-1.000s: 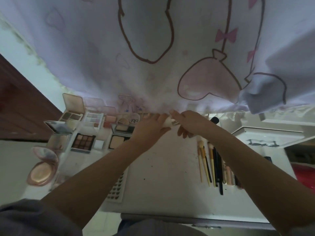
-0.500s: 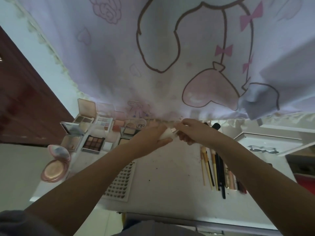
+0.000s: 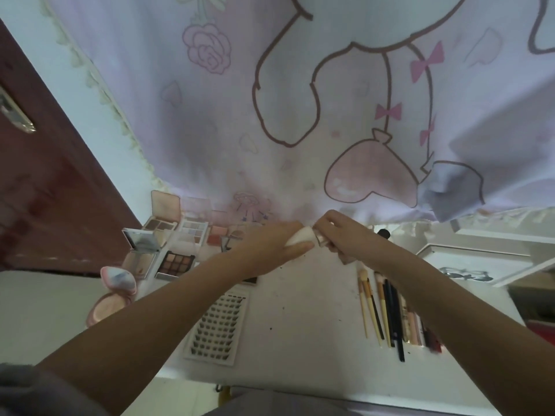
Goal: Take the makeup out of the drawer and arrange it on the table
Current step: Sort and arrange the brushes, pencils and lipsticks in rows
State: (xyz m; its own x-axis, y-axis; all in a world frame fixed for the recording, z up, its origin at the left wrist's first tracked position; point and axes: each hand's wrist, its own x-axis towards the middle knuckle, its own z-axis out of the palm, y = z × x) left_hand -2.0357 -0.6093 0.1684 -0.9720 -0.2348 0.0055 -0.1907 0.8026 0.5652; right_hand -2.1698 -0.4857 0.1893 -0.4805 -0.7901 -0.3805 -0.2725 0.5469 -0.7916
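Together, the left hand [image 3: 270, 244] grips a white, perhaps sponge-like, applicator [image 3: 300, 238] while the right hand [image 3: 339, 232] pinches its pale cap [image 3: 320, 239] above the table [image 3: 300, 310].

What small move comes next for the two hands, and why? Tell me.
Probably set the small white bottle down on the bare white tabletop, between the lash tray and the row of brushes. Both the left hand and the right hand hold it above the table.

Palettes [image 3: 175, 262] lie left on the table [image 3: 300, 325], brushes [image 3: 381, 307] right
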